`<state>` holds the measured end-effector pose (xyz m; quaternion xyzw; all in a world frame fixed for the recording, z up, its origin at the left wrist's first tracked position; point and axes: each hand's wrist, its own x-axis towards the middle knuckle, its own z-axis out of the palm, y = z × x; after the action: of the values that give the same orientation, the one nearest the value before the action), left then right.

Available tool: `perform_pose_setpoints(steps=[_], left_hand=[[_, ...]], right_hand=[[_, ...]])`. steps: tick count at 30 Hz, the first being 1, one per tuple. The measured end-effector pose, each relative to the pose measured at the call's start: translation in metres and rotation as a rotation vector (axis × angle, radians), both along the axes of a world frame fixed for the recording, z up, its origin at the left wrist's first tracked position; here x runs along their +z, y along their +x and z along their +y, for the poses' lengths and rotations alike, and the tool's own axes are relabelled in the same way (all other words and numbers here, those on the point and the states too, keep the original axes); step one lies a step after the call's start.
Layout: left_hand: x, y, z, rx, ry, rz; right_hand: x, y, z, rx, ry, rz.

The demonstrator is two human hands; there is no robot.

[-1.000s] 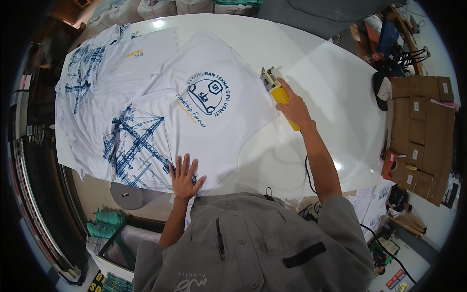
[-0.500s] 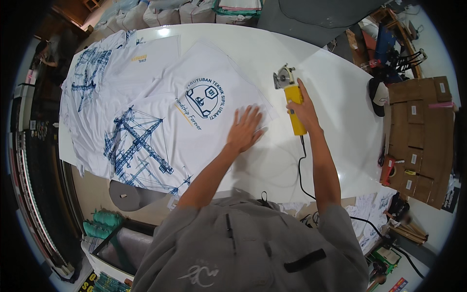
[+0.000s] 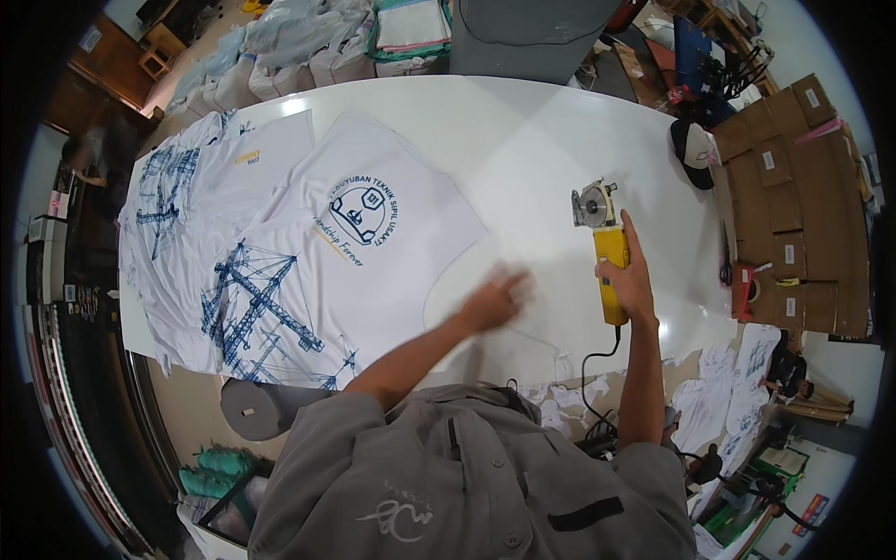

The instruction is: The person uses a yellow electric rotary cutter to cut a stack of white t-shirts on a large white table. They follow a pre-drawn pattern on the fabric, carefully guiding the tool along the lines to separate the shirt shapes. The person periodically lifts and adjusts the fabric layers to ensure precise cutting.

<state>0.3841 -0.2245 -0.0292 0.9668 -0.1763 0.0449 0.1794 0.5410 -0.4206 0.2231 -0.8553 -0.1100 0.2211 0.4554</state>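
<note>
My right hand grips the yellow handle of an electric rotary cloth cutter, its round metal blade at the far end. A black cord runs from the handle's near end toward my body. My left hand is over the white table, off the cloth and blurred by motion, so its fingers cannot be made out. To its left lies a white printed fabric piece with a round dark blue emblem and a curved right edge. Blue crane drawings mark the cloth beside it.
More printed white fabric is bunched at the table's left end. A cap lies at the right edge, near brown cardboard and a red tape dispenser. A grey stool stands below the front edge. Another person is at the far left.
My left hand has lifted off the fabric and swung nearer to me. The cutter in my right hand has shifted right and nearer. The whole view has shifted too.
</note>
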Motion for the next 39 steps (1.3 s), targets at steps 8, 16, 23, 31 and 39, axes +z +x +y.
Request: perform_pose_setpoints(steps=[8,16,23,31,39], left_hand=[[0.025,-0.031,0.007,0.484,-0.038,0.155],[0.077,-0.128,-0.019,0.034,-0.519,0.669],[0.059,-0.123,0.025,0.412,-0.211,0.153],[0.042,-0.128,0.039,0.442,-0.136,0.087],[0.037,-0.128,0.038,0.442,-0.128,0.120]], right_hand=[[-0.035,-0.021,-0.030,0.229,-0.133,0.014],[-0.094,-0.062,-0.027,0.394,-0.256,0.008],[-0.122,-0.063,0.015,0.431,-0.278,-0.088],[-0.110,-0.022,0.071,0.499,-0.328,-0.132],[-0.105,-0.013,0.094,0.509,-0.356,-0.100]])
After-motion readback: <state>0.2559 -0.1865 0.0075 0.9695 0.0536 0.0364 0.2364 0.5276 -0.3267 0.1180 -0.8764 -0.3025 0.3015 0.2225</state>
